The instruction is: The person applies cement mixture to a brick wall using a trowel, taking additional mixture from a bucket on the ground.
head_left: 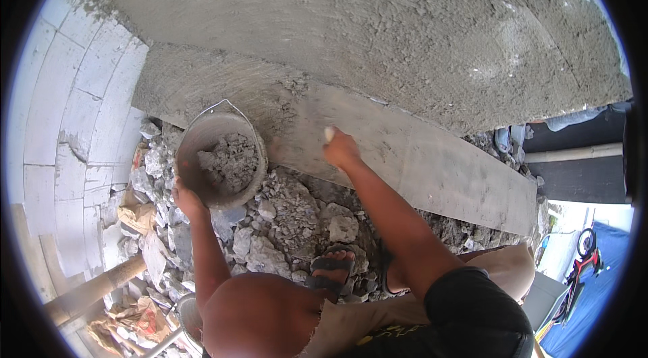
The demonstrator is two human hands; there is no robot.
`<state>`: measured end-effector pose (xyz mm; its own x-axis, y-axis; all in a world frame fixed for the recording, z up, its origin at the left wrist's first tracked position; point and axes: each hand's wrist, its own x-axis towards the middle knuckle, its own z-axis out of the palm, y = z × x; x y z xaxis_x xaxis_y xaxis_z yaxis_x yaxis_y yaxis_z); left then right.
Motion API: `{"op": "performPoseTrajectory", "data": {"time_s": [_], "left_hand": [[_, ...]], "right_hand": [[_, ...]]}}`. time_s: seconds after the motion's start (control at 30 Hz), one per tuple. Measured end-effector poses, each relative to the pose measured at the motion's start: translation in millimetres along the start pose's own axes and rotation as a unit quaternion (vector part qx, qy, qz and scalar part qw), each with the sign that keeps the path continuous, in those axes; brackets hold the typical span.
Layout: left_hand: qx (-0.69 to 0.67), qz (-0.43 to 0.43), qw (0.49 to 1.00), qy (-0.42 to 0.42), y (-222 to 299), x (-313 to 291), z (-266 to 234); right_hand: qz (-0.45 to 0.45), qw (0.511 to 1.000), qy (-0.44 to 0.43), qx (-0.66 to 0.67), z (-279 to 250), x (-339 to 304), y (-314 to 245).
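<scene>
Two bare hands: the left hand clamped on the near left rim of a grey bucket, fingers partly hidden; the right hand closed around a pale handle, with anything beyond too blurred to tell. Inside the bucket, lumpy grey mortar; beneath, broken rubble. Beyond the right hand, a long smeared board below a rough plastered wall. At lower left, a second container, mostly hidden behind the knee. Far right, a red-and-black object, hard to make out.

A grey bucket of lumpy mortar sits amid rubble, left of a pale-ended handle.
</scene>
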<state>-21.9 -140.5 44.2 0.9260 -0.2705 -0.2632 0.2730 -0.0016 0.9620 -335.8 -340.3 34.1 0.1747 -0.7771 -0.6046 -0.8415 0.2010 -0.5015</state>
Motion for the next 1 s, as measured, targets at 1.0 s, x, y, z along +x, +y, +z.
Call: {"op": "performPoseTrajectory", "data": {"time_s": [1.0], "left_hand": [[0.652,0.307,0.578,-0.382,81,30,174]], "right_hand": [[-0.063,0.948,0.061,-0.307,-5,-23,99]]}}
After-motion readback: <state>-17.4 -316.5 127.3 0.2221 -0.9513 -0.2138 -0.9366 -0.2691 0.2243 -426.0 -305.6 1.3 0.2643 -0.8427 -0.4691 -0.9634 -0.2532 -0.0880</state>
